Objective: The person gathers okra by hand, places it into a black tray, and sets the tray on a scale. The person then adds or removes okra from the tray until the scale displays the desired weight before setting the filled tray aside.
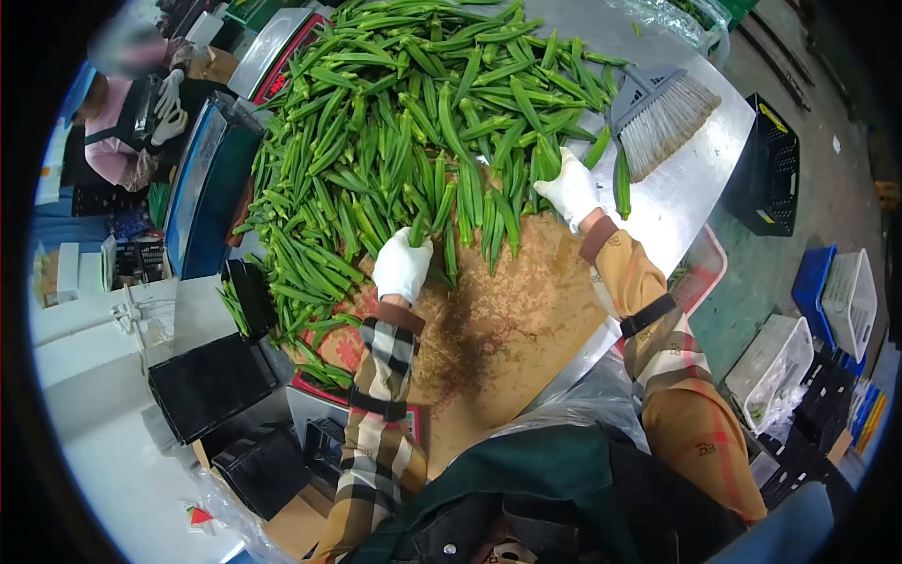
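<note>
A big heap of green okra (376,122) covers the upper part of a metal table (714,179) and a brown cardboard sheet (526,310). My left hand (403,266), in a white glove, is at the heap's lower edge, its fingers closed around an okra pod. My right hand (569,191), also gloved in white, is at the heap's right edge with its fingertips against okra pods; its fingers are bent together. A grey brush (662,113) with pale bristles lies just beyond my right hand, and one loose pod (622,183) lies beside it.
Black trays (211,385) are at the lower left, near a scale partly under the okra. At the upper left stands a co-worker (113,132) in white gloves. A black crate (766,169) and white baskets (770,362) stand on the right floor.
</note>
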